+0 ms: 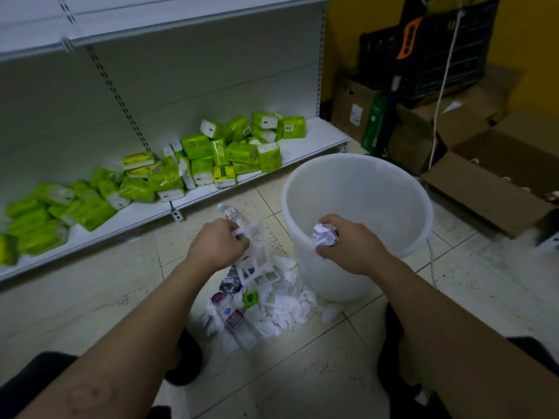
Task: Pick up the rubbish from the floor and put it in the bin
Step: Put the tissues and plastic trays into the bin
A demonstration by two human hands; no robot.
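Observation:
A pile of rubbish (272,316) lies on the tiled floor: crumpled white paper, plastic bottles and a green scrap. My left hand (216,244) grips the top of a white plastic grid tray (257,267), which hangs down onto the pile. My right hand (348,243) holds a crumpled ball of white paper (324,234) right at the near rim of the white bin (357,213). The bin stands upright to the right of the pile. A clear plastic bottle (231,214) lies on the floor just beyond my left hand.
A low white shelf (314,140) on the left carries several green tissue packs (230,149). Cardboard boxes (490,182) and a black crate (429,52) stand at the back right. A white cable (435,146) hangs down behind the bin. My dark shoes flank the pile.

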